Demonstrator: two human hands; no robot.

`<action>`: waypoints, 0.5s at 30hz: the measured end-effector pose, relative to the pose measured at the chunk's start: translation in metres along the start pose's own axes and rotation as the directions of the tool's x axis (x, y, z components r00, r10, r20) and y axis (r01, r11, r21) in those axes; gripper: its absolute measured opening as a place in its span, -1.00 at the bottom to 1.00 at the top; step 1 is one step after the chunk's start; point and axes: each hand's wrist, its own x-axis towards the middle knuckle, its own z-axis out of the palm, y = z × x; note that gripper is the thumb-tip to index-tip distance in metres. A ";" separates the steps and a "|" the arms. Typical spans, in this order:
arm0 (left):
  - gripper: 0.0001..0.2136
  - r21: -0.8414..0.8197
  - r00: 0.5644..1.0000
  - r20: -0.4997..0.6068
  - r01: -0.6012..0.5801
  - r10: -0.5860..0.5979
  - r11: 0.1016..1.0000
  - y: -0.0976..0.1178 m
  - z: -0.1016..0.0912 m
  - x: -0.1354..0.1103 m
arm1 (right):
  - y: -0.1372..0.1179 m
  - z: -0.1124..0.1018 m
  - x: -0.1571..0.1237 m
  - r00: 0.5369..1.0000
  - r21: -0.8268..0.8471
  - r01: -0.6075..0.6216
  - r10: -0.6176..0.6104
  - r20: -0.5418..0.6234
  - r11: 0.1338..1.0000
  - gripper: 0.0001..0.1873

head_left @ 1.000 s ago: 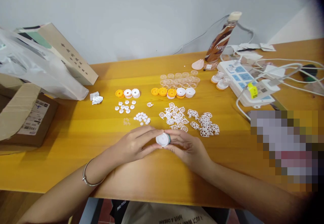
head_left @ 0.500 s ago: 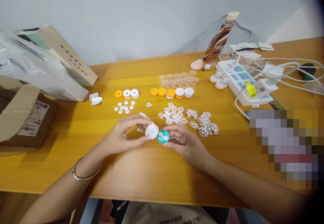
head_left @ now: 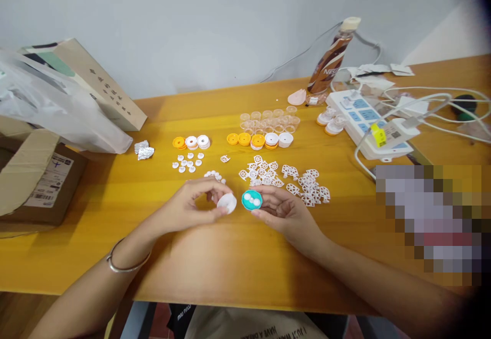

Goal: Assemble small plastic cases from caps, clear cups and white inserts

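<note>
Between the thumb and fingers of my left hand [head_left: 203,198] is a round white plastic cap [head_left: 227,203]. My right hand [head_left: 282,208] grips a round teal plastic case [head_left: 245,194] by its right side, its open face toward me. Small white gears [head_left: 257,202] sit inside that case. A narrow gap separates the cap from the case. Behind my left fingers lie several small white gears [head_left: 215,175], partly hidden. White spoked plastic parts [head_left: 261,171] are heaped just beyond my right hand, and more white frame parts [head_left: 312,190] lie to its right.
Orange and white rings [head_left: 244,139] stand in rows farther back, before clear cups [head_left: 268,121]. Small white discs [head_left: 191,156] and crumpled foil [head_left: 143,150] lie left. A cardboard box [head_left: 49,175] fills the left edge. A power strip [head_left: 368,124], cables and a bottle [head_left: 330,63] occupy the right.
The white cap and teal case have moved apart. My left hand has shifted slightly left and tilted the cap; my right hand has turned the case's open face more toward me.
</note>
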 end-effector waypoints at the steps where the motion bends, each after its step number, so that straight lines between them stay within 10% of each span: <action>1: -0.82 0.125 0.998 0.065 -0.029 0.021 0.992 0.002 0.000 -0.002 | 0.000 -0.001 0.000 1.000 0.001 0.011 -0.011 -0.006 1.000 -0.66; 8: -0.78 0.590 0.946 0.296 -0.291 0.134 0.753 0.000 0.012 -0.008 | 0.004 -0.002 0.002 1.000 -0.018 0.012 -0.012 0.007 1.000 -0.66; 15: -0.84 0.503 0.959 -0.001 -0.244 0.283 0.829 0.003 0.008 -0.006 | 0.006 0.002 0.002 0.993 -0.018 -0.033 0.035 0.113 0.999 -0.66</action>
